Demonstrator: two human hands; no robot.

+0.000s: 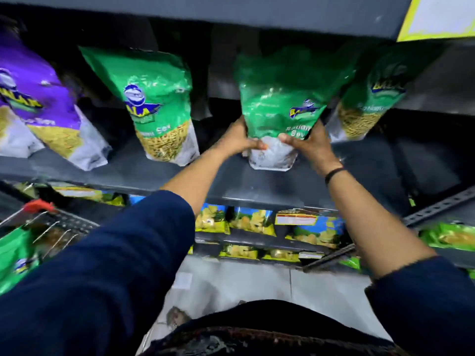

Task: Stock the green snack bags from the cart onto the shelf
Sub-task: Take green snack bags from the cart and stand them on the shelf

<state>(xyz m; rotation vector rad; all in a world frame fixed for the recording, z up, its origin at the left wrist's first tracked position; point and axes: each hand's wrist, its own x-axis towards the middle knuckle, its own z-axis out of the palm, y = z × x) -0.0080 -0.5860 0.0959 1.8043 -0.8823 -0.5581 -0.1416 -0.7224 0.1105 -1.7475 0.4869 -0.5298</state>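
Note:
Both hands grip the lower part of a green snack bag (280,98) that stands on the dark shelf (128,173). My left hand (240,140) holds its left side and my right hand (307,143) holds its right side. A second green bag (154,98) stands to the left on the same shelf, and a third (370,96) leans to the right. At the lower left, the wire cart (59,227) with a red handle holds another green bag (15,258).
A purple snack bag (38,98) leans at the far left of the shelf. Lower shelves hold yellow-and-blue packets (257,222) and green packets (449,235). The upper shelf's edge (231,19) hangs just above the bags. Grey floor tiles (257,283) show below.

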